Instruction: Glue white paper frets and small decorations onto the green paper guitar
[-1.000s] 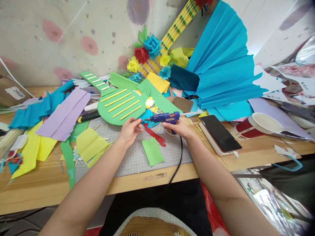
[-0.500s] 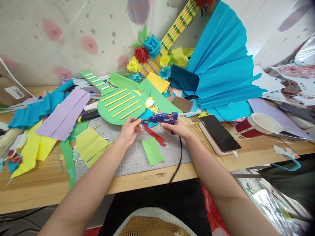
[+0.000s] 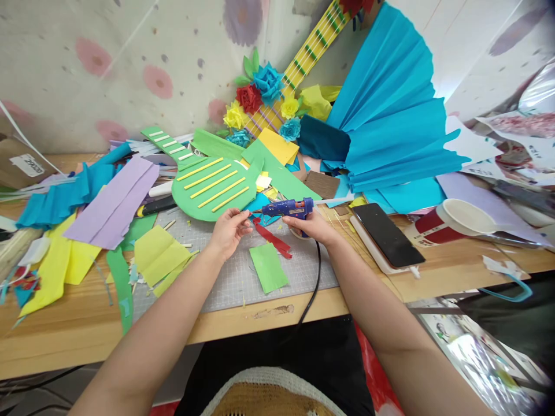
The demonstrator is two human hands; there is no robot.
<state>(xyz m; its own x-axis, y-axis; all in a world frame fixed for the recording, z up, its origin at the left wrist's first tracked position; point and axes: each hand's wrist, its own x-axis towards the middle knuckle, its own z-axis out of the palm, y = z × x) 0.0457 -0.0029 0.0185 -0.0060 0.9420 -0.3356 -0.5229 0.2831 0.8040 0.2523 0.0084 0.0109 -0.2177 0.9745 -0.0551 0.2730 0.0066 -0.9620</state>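
My right hand (image 3: 313, 226) is wrapped round a blue hot glue gun (image 3: 281, 208), with a white glue stick (image 3: 333, 200) poking out of its back. The gun's nozzle points left, right at the fingertips of my left hand (image 3: 232, 229). Those fingers are pinched together; what they hold, if anything, is too small to make out. Just below the nozzle lies a torn red paper strip (image 3: 274, 238), and nearer me a green paper piece (image 3: 269, 267) rests on the grey cutting mat (image 3: 234, 289). Behind my left hand is a green guitar-shaped cutout (image 3: 203, 205) with yellow strips.
Coloured paper scraps, including a purple sheet (image 3: 115, 202), cover the left side. A yellow paper guitar (image 3: 299, 66) with paper flowers leans at the wall beside a pleated blue paper fan (image 3: 390, 115). To the right are a phone (image 3: 388, 234) and a paper cup (image 3: 451, 222).
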